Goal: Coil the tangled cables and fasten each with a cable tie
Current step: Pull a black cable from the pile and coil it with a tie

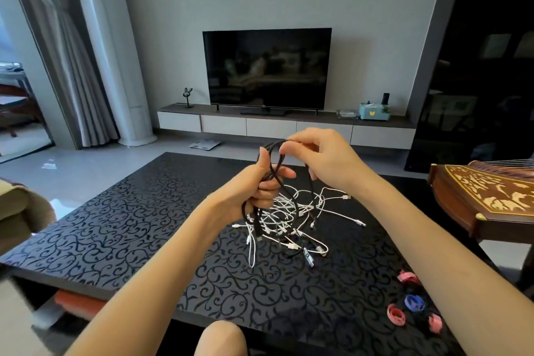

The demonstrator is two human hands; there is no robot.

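Observation:
A tangle of white and black cables (291, 217) lies on the black patterned table (138, 211). My left hand (260, 182) grips several loops of a black cable (273, 157) above the tangle, thumb up. My right hand (320, 156) pinches the top of the same black cable's loop just right of the left hand. The cable's lower strands hang down into the pile. Several rolled cable ties, pink and blue (410, 305), lie at the table's near right corner, partly behind my right forearm.
A wooden zither-like instrument (485, 196) stands at the right of the table. A TV (267, 68) on a low cabinet is at the far wall. My knee (221, 338) shows at the table's near edge. A sofa arm (17, 205) is at the left.

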